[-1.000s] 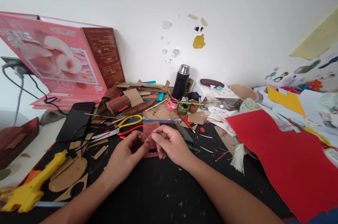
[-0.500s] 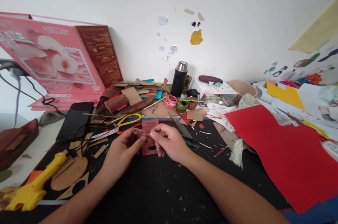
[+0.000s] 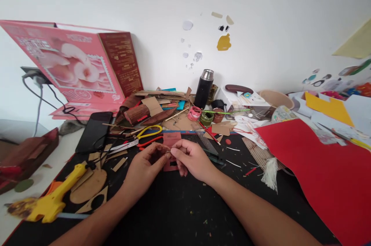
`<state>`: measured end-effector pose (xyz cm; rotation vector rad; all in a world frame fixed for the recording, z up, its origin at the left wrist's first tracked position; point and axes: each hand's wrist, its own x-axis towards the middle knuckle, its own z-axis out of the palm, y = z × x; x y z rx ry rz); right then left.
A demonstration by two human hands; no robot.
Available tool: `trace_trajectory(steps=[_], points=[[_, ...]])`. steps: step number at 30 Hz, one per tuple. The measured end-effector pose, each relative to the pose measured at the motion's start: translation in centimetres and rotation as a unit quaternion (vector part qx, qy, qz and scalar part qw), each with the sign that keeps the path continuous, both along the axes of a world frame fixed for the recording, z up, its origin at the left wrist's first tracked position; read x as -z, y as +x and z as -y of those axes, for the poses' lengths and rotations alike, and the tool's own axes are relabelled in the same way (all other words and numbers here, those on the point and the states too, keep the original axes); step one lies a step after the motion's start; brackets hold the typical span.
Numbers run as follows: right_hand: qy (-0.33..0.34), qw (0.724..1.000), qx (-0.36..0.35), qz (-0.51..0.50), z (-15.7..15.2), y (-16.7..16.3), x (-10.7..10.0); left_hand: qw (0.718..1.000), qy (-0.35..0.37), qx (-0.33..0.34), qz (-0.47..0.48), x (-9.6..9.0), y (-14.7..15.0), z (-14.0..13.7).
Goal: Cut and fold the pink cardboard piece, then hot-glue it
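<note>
My left hand and my right hand meet tip to tip over the black mat. Each has thumb and fingers pinched together on something small and thin, mostly covered by the fingertips, so its kind does not show. Beneath and behind them lies a reddish-brown piece of card with a dark opening near its lower end. Just to the left are scissors with yellow handles, their blades pointing left, and an orange-red handle.
A yellow glue gun and cardboard scraps lie left. Paint jars, a black flask and a cardboard pile stand behind. Red sheet and a white tassel lie right. A phone is at left.
The view has turned slightly left, so everything sits further right. My fingertips have drawn closer together, and the thin thing between them shows less than before.
</note>
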<state>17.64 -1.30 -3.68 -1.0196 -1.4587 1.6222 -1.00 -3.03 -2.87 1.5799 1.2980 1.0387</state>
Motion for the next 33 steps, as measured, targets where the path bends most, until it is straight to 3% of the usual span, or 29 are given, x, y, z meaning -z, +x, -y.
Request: trace_trajectory(steps=[12,19,33], points=[[-0.008,1.000,0.001,-0.012,0.0,0.0,-0.1,1.000,-0.001,-0.009,-0.006,-0.2,-0.1,0.0],[0.011,0.998,0.041,-0.052,-0.1,0.0,-0.3,0.999,0.011,-0.026,-0.026,-0.1,-0.3,-0.4],[0.166,0.974,0.125,0.086,1.0,-1.1,1.2,0.998,0.028,-0.032,0.049,1.6,-0.3,-0.8]])
